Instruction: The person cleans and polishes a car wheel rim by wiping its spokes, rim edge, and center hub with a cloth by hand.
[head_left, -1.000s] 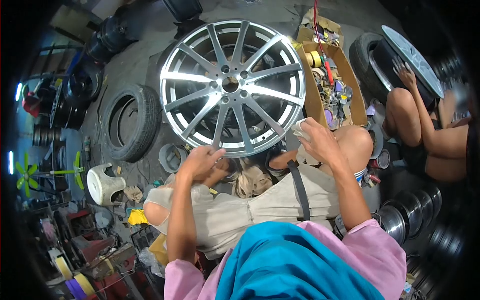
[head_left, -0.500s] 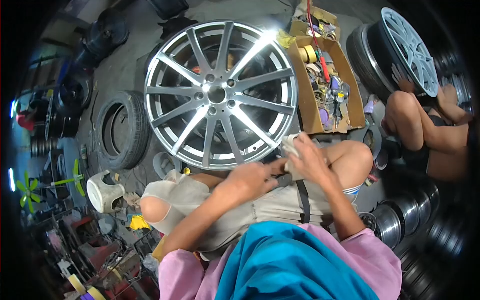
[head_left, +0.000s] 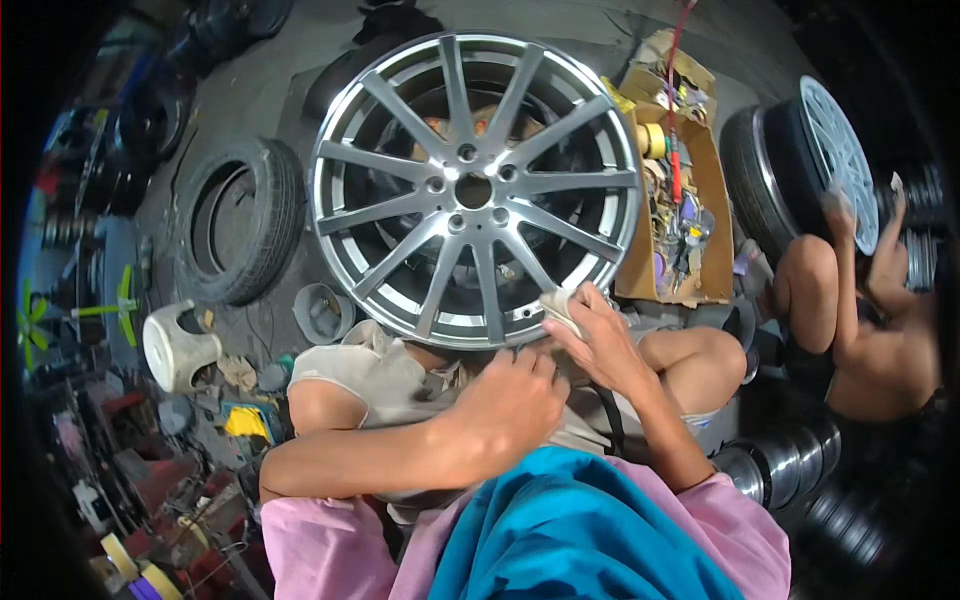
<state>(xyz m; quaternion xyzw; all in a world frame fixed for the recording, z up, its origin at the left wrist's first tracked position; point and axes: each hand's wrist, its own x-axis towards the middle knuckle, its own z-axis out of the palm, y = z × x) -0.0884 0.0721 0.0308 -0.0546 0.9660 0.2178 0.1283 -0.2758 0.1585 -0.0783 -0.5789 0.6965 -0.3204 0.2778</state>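
Observation:
A multi-spoke silver alloy wheel (head_left: pixel 474 190) lies face up in front of my knees, its polished rim edge close to my hands. My right hand (head_left: pixel 606 345) is closed on a folded beige cloth (head_left: pixel 562 312) at the near right part of the rim, by the end of a spoke. My left hand (head_left: pixel 512 402) hangs over my lap just below the rim. Its fingers are curled, and whatever may be in them is hidden and slightly blurred.
A cardboard box (head_left: pixel 712 265) of tools and tape, with a red-handled tool, stands right of the wheel. A tire (head_left: pixel 243 222) and white stool (head_left: pixel 178 345) are at the left. Another person (head_left: pixel 850 330) sits at the right by another wheel (head_left: pixel 838 165). Rims (head_left: pixel 790 460) lie lower right.
The cloth in my right hand has come down against the wheel's near rim. My left hand has shifted lower over my lap. The view has turned, and the other person's hands have moved.

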